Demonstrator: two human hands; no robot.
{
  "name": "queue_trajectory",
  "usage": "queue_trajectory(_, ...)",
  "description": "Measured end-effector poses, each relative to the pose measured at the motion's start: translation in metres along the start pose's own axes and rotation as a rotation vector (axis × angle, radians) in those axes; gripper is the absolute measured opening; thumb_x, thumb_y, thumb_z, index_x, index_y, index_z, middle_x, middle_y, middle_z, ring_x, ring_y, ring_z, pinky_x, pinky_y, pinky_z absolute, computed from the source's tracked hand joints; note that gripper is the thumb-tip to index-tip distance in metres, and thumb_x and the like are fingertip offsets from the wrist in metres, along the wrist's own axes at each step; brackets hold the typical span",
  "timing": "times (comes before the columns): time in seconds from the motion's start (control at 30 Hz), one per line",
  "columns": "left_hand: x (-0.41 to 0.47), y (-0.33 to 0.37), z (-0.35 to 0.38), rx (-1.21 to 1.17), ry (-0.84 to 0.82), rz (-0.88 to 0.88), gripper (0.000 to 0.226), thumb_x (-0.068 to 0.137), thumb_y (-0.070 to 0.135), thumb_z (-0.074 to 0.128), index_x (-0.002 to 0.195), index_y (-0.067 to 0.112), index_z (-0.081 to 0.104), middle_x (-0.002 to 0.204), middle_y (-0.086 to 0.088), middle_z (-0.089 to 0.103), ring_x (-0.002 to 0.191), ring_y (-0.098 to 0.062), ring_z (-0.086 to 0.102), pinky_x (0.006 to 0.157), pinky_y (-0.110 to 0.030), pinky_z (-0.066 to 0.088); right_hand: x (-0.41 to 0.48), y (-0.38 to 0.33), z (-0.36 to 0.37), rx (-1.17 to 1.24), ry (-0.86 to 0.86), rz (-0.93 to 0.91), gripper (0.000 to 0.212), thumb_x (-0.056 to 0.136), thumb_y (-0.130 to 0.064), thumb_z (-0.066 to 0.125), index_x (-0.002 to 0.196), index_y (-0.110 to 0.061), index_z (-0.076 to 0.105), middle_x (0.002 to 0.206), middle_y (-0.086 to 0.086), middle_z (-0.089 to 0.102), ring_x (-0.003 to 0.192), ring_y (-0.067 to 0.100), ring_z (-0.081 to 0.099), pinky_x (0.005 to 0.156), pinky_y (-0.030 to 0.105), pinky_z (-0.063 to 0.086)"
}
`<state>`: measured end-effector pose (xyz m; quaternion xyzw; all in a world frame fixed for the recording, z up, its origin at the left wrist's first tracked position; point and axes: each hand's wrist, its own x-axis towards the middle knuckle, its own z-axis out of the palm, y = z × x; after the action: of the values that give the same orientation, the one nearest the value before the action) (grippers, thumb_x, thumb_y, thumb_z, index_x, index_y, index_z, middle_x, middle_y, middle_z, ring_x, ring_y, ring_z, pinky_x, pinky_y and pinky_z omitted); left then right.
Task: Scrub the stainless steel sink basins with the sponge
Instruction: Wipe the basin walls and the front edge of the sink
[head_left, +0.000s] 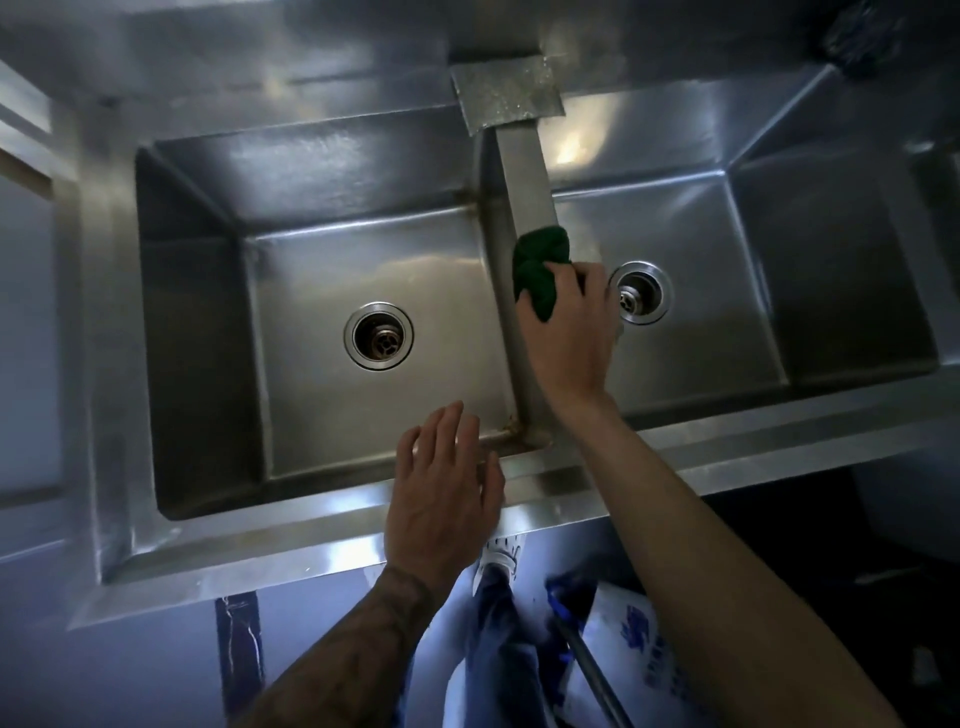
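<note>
Two basins (322, 415), two drains (378, 335), one sponge (540, 270); right hand (571, 338) grips it, left hand (441, 493) fingers straight.

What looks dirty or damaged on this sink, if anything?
A brownish, rust-like stain lines the seam where the divider meets the front rim, beside the left hand. The surrounding steel is plain grey. The right hand holds the green sponge farther back.

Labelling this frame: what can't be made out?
Head view only.
- sponge: part hidden by fingers of the right hand.
- left hand: contact with the sink rim unclear, palm hidden.
- dark object, top right corner: blurred, unidentifiable.
</note>
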<state>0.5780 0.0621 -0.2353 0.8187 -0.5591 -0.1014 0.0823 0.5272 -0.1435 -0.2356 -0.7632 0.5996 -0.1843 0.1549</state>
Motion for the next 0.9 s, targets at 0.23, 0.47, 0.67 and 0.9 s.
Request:
queue_trajectory(0.23, -0.001, -0.002, 0.005, -0.018, 0.029, 0.008, 0.045, 0.100, 0.031, 0.048, 0.136, 0.007, 0.063, 0.146, -0.014, 0.060, 0.135, -0.034, 0.057, 0.114, -0.052, 0.044, 0.100, -0.036, 0.019, 0.049, -0.127, -0.017, 0.041, 0.096, -0.040, 0.060, 0.130, -0.018, 0.061, 0.135, 0.010, 0.049, 0.119, 0.033, 0.049, 0.098, 0.039, 0.045)
queue_trajectory(0.47, -0.003, -0.005, 0.015, -0.030, 0.071, 0.022, 0.045, 0.104, 0.032, 0.041, 0.136, 0.008, 0.062, 0.145, -0.014, 0.060, 0.133, -0.033, 0.058, 0.114, -0.053, 0.044, 0.085, -0.026, 0.024, 0.030, -0.061, -0.044, 0.039, 0.096, -0.038, 0.059, 0.126, -0.013, 0.063, 0.133, 0.013, 0.052, 0.117, 0.036, 0.049, 0.097, 0.040, 0.043)
queue_trajectory(0.67, -0.003, -0.005, 0.021, -0.024, 0.080, 0.010, 0.047, 0.105, 0.036, 0.037, 0.138, 0.011, 0.059, 0.147, -0.012, 0.059, 0.134, -0.032, 0.056, 0.117, -0.051, 0.039, 0.144, -0.044, 0.034, 0.041, -0.127, -0.026, 0.047, 0.097, -0.043, 0.059, 0.137, -0.018, 0.059, 0.137, 0.009, 0.049, 0.122, 0.030, 0.047, 0.099, 0.038, 0.044)
queue_trajectory(0.9, -0.001, -0.003, 0.012, -0.024, 0.092, 0.015, 0.043, 0.100, 0.031, 0.048, 0.132, 0.007, 0.064, 0.142, -0.015, 0.063, 0.131, -0.035, 0.060, 0.112, -0.054, 0.046, 0.075, -0.014, 0.010, 0.081, -0.113, -0.081, 0.035, 0.091, -0.036, 0.062, 0.120, -0.016, 0.067, 0.125, 0.010, 0.054, 0.115, 0.032, 0.051, 0.092, 0.036, 0.043)
